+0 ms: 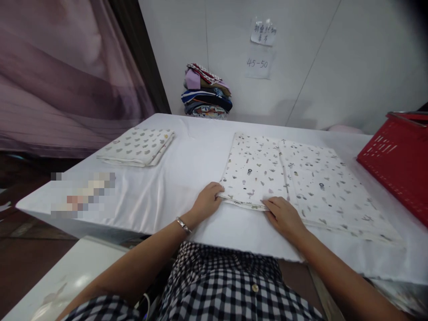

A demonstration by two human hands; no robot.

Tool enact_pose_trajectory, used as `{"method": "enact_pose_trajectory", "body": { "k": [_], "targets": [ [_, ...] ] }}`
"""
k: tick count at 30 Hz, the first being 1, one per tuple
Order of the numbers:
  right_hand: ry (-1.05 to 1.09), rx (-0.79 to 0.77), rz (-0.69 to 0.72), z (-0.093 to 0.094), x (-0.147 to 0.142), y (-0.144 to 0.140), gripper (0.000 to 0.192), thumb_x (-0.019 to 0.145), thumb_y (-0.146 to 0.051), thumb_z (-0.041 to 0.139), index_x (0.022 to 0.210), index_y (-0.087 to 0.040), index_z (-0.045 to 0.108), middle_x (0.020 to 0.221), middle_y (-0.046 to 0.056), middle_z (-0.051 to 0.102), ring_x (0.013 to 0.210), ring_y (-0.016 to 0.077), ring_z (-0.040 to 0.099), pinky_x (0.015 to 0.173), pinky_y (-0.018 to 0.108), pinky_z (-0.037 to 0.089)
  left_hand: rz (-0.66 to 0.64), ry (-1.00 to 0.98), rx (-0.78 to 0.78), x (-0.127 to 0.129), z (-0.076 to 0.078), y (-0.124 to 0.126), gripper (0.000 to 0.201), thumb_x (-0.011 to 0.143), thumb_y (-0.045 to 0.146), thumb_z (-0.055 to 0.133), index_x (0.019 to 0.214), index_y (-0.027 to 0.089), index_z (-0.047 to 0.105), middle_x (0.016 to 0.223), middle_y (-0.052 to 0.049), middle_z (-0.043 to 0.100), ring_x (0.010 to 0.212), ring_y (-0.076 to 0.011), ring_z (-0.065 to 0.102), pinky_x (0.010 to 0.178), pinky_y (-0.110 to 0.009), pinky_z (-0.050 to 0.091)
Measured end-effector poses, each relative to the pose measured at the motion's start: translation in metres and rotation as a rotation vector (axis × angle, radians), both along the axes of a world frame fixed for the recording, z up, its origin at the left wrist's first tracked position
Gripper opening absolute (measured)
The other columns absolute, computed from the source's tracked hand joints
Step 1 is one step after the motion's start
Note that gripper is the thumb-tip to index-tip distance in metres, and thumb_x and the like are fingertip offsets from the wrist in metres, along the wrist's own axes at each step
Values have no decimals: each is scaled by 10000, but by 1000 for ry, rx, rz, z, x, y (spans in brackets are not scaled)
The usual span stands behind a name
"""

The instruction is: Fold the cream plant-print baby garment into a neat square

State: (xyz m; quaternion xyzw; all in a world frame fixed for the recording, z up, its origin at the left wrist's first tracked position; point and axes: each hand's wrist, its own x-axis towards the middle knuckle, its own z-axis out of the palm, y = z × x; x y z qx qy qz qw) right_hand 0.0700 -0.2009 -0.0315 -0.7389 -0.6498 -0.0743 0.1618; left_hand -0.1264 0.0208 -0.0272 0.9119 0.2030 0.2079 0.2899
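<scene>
A white cloth printed with small animals and plants (261, 169) lies spread in front of me, its left part folded over in layers. My left hand (209, 198) pinches the near left corner of the folded part. Along the same near edge, my right hand (282, 216) grips the layers close to where the fold ends, fingertips on top. The rest of the cloth stretches flat to the right, beyond my right wrist.
A folded cloth with grey-green motifs (140, 145) rests at the table's left. On the right stands a red plastic basket (397, 165). Behind the white-covered table (190, 147), a stack of folded fabrics (207, 93) sits near the wall. A blurred patch (83, 194) covers the left corner.
</scene>
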Motion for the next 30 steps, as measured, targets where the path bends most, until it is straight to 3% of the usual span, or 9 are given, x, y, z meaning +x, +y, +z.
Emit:
{"method": "enact_pose_trajectory", "body": {
  "k": [4, 7, 11, 16, 19, 23, 30],
  "targets": [
    [18, 12, 61, -2, 0, 3, 276, 892, -208, 411, 1110, -203, 580, 1001, 99, 591, 906, 224, 540, 763, 369, 473, 45, 14, 155, 4, 17, 1, 340, 685, 1, 398, 910, 179, 581, 1024, -55, 555, 957, -175, 529, 834, -312, 479],
    [38, 12, 96, -1, -3, 5, 265, 900, -238, 414, 1094, -203, 591, 984, 98, 598, 888, 219, 540, 759, 370, 473, 34, 135, 227, 0, 26, 7, 337, 677, 2, 401, 885, 193, 585, 992, -42, 575, 950, -186, 532, 768, -306, 481],
    [102, 16, 70, 4, -8, 4, 256, 896, -322, 450, 1069, -217, 605, 987, 94, 601, 884, 220, 547, 745, 365, 478, 5, 264, 243, -7, 18, 13, 331, 689, 22, 412, 902, 204, 588, 995, -33, 590, 923, -183, 548, 723, -303, 478],
    [164, 23, 36, 11, -9, 5, 241, 914, -301, 422, 1038, -221, 612, 990, 80, 605, 898, 201, 551, 757, 336, 475, -6, 181, 390, -8, 13, 6, 301, 697, 54, 476, 938, 189, 596, 1086, -69, 581, 1057, -241, 493, 862, -398, 428],
    [149, 14, 65, 12, -11, 11, 235, 904, -271, 429, 1045, -209, 607, 989, 88, 601, 897, 206, 542, 759, 344, 469, -100, 108, 453, -2, 16, -6, 285, 746, 97, 505, 1006, 186, 579, 1150, -81, 556, 1116, -252, 454, 917, -426, 381],
    [113, 5, 98, 9, -14, 20, 226, 895, -252, 440, 1030, -183, 607, 971, 96, 601, 885, 212, 534, 770, 356, 461, -263, 59, 440, 10, 17, -21, 174, 823, 133, 480, 962, 180, 574, 1099, -65, 570, 1057, -211, 476, 920, -379, 374],
    [85, 124, 104, -1, -15, 24, 240, 909, -202, 400, 989, -181, 626, 929, 93, 617, 862, 198, 546, 761, 345, 473, -346, 50, 409, 24, 13, -23, 75, 861, 187, 486, 878, 179, 559, 1023, -47, 592, 989, -187, 493, 881, -354, 388]
  ]
}}
